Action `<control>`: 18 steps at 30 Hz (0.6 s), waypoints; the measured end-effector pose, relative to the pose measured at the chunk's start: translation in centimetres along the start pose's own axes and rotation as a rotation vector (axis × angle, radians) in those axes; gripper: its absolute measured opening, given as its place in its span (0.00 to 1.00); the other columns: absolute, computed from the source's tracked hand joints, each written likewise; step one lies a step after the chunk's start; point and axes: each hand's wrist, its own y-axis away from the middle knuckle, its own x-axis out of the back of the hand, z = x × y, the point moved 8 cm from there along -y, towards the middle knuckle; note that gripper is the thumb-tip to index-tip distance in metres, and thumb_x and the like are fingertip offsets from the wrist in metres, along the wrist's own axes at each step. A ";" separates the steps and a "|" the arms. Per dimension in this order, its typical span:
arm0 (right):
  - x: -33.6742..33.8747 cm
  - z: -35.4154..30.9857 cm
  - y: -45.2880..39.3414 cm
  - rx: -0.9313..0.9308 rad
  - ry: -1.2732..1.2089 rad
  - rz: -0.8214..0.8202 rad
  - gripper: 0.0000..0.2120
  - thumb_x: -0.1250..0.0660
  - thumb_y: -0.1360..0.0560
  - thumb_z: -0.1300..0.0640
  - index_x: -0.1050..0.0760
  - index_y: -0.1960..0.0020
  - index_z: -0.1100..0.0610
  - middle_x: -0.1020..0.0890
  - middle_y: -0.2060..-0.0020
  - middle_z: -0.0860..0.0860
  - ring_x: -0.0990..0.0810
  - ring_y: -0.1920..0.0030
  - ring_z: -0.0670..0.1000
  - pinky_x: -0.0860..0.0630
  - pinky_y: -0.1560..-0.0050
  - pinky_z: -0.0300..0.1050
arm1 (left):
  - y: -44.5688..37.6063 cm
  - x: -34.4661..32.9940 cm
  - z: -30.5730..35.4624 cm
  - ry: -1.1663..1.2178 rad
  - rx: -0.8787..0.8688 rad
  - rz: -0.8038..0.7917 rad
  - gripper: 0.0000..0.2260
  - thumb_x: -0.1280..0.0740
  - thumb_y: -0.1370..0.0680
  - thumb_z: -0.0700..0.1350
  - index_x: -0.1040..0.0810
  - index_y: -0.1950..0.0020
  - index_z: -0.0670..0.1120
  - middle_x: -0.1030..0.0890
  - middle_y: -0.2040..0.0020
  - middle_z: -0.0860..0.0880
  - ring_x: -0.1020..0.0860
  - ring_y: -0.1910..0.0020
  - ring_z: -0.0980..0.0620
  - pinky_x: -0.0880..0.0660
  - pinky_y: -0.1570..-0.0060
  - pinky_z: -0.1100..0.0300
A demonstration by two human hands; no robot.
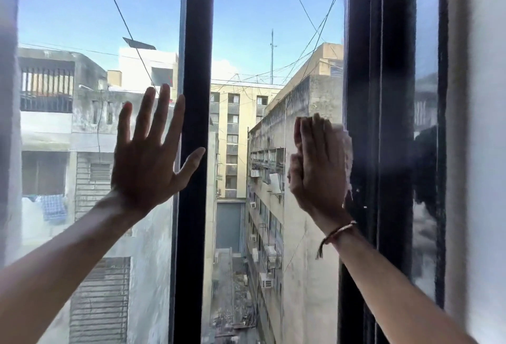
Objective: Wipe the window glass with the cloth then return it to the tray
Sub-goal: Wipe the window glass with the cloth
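Note:
The window glass (273, 42) fills the view, split by a dark vertical frame bar (194, 152). My right hand (317, 163) lies flat on the middle pane near its right edge and presses a pale cloth (347, 152) against the glass; only the cloth's edge shows past my fingers. My left hand (149, 152) rests flat on the left pane with fingers spread, its thumb touching the frame bar, holding nothing. The tray is out of sight.
A wide dark window frame (383, 152) stands just right of the cloth, with a narrow pane and a white wall (482, 152) beyond it. Buildings, cables and an alley lie outside. A thread bracelet (338, 232) circles my right wrist.

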 end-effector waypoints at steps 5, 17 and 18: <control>-1.9 -8.2 0.2 0.240 -0.003 0.052 0.32 0.39 0.21 0.57 0.33 0.16 0.57 0.32 0.16 0.58 0.36 0.14 0.62 0.39 0.12 0.68 | -0.1 -0.1 -0.3 0.012 -0.002 -0.006 0.37 0.49 0.17 0.66 0.52 0.14 0.45 0.48 0.13 0.40 0.49 0.13 0.40 0.45 0.17 0.33; 1.5 -10.1 13.1 0.152 -0.529 -0.370 0.25 0.33 0.25 0.77 0.15 0.35 0.57 0.15 0.30 0.52 0.15 0.30 0.51 0.27 0.18 0.52 | 0.1 2.7 1.2 0.350 0.088 -0.351 0.38 0.49 0.19 0.66 0.51 0.14 0.47 0.52 0.12 0.42 0.52 0.13 0.44 0.48 0.15 0.38; 1.8 -10.3 12.5 -0.055 -0.740 -0.465 0.23 0.37 0.23 0.74 0.16 0.37 0.54 0.14 0.31 0.48 0.10 0.43 0.46 0.14 0.35 0.52 | 0.9 3.6 1.5 0.487 0.116 -0.401 0.37 0.48 0.19 0.66 0.50 0.14 0.48 0.50 0.12 0.43 0.49 0.13 0.45 0.45 0.15 0.40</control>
